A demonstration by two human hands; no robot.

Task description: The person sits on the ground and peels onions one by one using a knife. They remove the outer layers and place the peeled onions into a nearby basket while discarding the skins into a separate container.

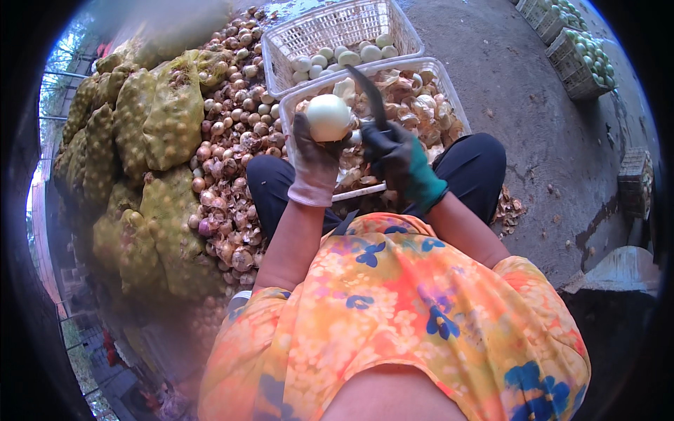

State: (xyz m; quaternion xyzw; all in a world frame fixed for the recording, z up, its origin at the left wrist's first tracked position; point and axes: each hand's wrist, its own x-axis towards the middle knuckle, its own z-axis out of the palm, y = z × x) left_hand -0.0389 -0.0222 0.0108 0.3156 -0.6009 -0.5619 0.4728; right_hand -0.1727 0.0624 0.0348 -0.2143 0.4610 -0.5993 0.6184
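A peeled white onion rests in my left hand, which wears a pale glove with a dark palm. My right hand, in a green and black glove, grips a knife with a dark curved blade pointing up and away. Both hands are over a white plastic crate filled with papery onion skins. Against its far side stands a second crate holding several peeled onions. The knife's handle is mostly hidden by my fingers.
Unpeeled onions are heaped on the floor to the left, beside stacked yellow mesh sacks of onions. Crates of peeled onions stand at the far right on the concrete floor. Loose skins lie by my right knee.
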